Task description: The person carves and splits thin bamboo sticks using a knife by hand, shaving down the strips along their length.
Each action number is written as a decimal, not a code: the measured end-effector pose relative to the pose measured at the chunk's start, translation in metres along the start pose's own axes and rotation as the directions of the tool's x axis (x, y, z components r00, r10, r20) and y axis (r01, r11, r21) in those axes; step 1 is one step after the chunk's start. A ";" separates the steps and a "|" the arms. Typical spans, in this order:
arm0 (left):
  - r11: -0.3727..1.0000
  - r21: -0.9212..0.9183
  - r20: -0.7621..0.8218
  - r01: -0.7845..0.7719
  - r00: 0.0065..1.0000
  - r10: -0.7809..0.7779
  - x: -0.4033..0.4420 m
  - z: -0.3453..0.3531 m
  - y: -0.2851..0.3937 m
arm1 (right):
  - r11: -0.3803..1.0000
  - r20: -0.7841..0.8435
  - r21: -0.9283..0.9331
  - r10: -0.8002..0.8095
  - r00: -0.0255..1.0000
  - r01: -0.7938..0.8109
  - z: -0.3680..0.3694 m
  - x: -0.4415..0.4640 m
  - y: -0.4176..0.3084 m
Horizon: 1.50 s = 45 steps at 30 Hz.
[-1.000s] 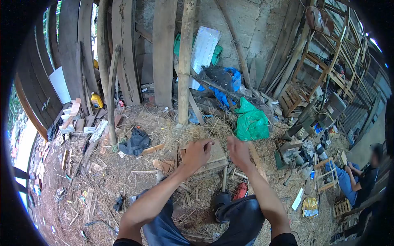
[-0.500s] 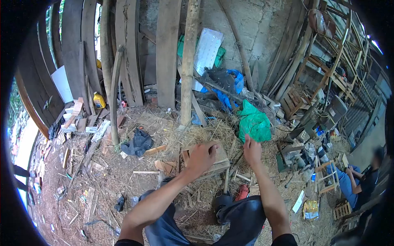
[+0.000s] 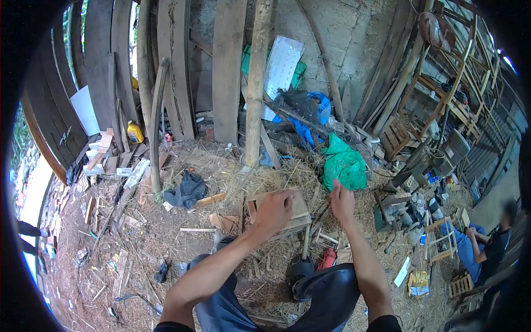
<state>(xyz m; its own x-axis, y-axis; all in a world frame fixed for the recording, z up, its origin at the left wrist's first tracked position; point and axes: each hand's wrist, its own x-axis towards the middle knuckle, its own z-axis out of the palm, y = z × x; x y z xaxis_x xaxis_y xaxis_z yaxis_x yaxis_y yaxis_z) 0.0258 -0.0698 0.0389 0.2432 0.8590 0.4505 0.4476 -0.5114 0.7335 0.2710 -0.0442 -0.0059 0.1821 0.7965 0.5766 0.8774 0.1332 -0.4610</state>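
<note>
My left hand [image 3: 275, 211] is closed, its fingers curled with the thumb against them, above a small wooden box-like stand [image 3: 299, 208]. The hand covers part of the stand's top. To its right, my right hand [image 3: 343, 203] is also closed, thumb upward, in front of a green plastic bag [image 3: 344, 166]. The two hands are apart. Whatever either one may hold is too small or hidden to make out. A wooden leg or stick [image 3: 306, 242] stands below the stand, and a red cylindrical object [image 3: 327, 258] lies near my knee.
Straw and wood scraps cover the ground. A black plastic bag [image 3: 187, 190] lies left, and a bamboo post [image 3: 255, 105] rises ahead. At right, a seated person [image 3: 487, 246] is beside a small wooden frame [image 3: 441, 239]. A yellow bottle [image 3: 134, 132] stands by the planks.
The view has shifted very slightly. My right hand has moved a little to the right, and both hands remain closed.
</note>
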 end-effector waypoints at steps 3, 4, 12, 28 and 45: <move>0.997 0.050 0.059 0.061 0.996 -0.064 0.001 0.010 -0.008 | 0.985 0.174 0.155 -0.101 0.979 0.075 -0.022 -0.006 -0.060; 0.996 0.081 0.068 0.046 0.996 -0.051 0.003 0.010 -0.008 | 0.985 0.171 0.155 -0.099 0.980 0.072 -0.017 -0.006 -0.066; 0.996 0.078 0.041 -0.032 0.999 0.029 -0.004 0.006 0.002 | 0.957 0.174 -0.225 0.226 0.959 -0.185 -0.001 0.012 0.013; 0.986 -0.140 0.061 0.092 0.995 -0.084 0.001 -0.003 0.003 | 0.954 0.109 0.191 0.213 0.971 -0.231 -0.001 0.008 0.009; 0.991 -0.115 0.042 0.064 0.997 -0.060 0.010 0.003 -0.011 | 1.000 0.104 -0.007 -0.009 0.995 0.010 0.003 0.003 -0.034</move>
<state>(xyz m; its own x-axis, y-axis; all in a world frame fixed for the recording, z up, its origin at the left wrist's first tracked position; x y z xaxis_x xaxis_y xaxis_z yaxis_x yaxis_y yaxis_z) 0.0257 -0.0551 0.0339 0.2521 0.8882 0.3841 0.3600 -0.4545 0.8147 0.2406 -0.0442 0.0092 0.1265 0.8524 0.5074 0.8824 0.1370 -0.4502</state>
